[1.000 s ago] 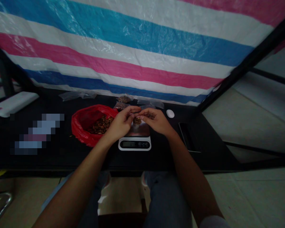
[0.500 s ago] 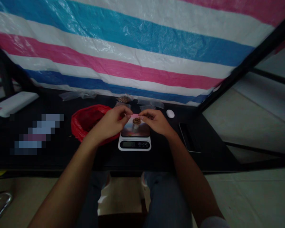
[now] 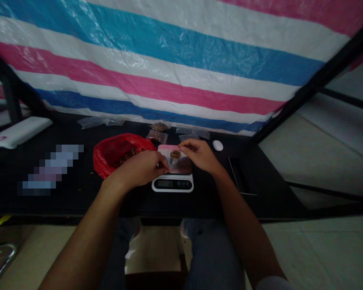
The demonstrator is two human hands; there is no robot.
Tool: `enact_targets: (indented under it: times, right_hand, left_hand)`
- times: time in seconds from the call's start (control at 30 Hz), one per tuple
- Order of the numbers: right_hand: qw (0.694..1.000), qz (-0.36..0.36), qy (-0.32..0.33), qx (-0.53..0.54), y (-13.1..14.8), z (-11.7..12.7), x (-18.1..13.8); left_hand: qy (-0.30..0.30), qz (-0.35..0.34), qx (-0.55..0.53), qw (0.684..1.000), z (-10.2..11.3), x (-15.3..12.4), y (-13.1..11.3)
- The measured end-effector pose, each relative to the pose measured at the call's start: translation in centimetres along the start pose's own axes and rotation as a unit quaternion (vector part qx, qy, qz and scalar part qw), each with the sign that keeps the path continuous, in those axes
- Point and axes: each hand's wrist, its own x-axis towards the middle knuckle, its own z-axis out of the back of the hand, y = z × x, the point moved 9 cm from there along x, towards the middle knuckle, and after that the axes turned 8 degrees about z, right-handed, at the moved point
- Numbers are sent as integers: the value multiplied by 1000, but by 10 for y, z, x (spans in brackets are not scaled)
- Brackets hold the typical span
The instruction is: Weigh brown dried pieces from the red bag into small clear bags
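A small white digital scale (image 3: 173, 183) sits on the black table (image 3: 78, 197) in front of me. On its platform stands a little cup (image 3: 175, 156) filled with brown bits. My right hand (image 3: 199, 155) hovers at the cup's right side with fingertips pinched just above it; what they hold is too small to name. My left hand (image 3: 142, 169) rests at the scale's left edge, fingers curled closed, beside a red plastic bag (image 3: 115, 151) of brown bits.
Small clear packets (image 3: 159, 131) lie behind the scale under a striped tarp (image 3: 181, 68). A white oval object (image 3: 218, 145) and a dark tray (image 3: 240, 175) sit to the right. A white device (image 3: 18, 131) lies far left.
My left hand has drawn back from above the cup, down to the scale's left front edge. The right hand stays near the cup.
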Motion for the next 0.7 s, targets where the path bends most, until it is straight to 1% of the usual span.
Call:
enact_targets:
  times: [0.03, 0.1, 0.2, 0.27, 0.4, 0.5, 0.6, 0.7]
  right_hand:
    - [1000, -2, -2, -1, 0, 0, 0]
    - [1000, -8, -6, -7, 0, 2, 0]
    - [1000, -13, -10, -5, -1, 3, 0]
    - [1000, -15, -10, 6, -2, 2, 0]
    - [1000, -15, -21, 9, -3, 4, 0]
    - [999, -18, -48, 3, -5, 10, 0]
    - [994, -28, -108, -16, -11, 23, 0]
    - [981, -43, -184, -44, -18, 41, -3]
  left_hand:
    - [-21, -14, -9, 1000, 4, 1, -2]
    - [-83, -29, -18, 996, 15, 2, -7]
    - [-175, -31, -23, 984, 32, 3, -13]
    - [-206, -35, -36, 977, 36, 4, -16]
    - [-217, -40, -49, 974, 32, 9, -17]
    - [-210, -42, -49, 975, 28, 10, -14]
    - [-200, -53, -50, 977, 29, 10, -14]
    - [-214, -65, -77, 972, 37, 9, -11]
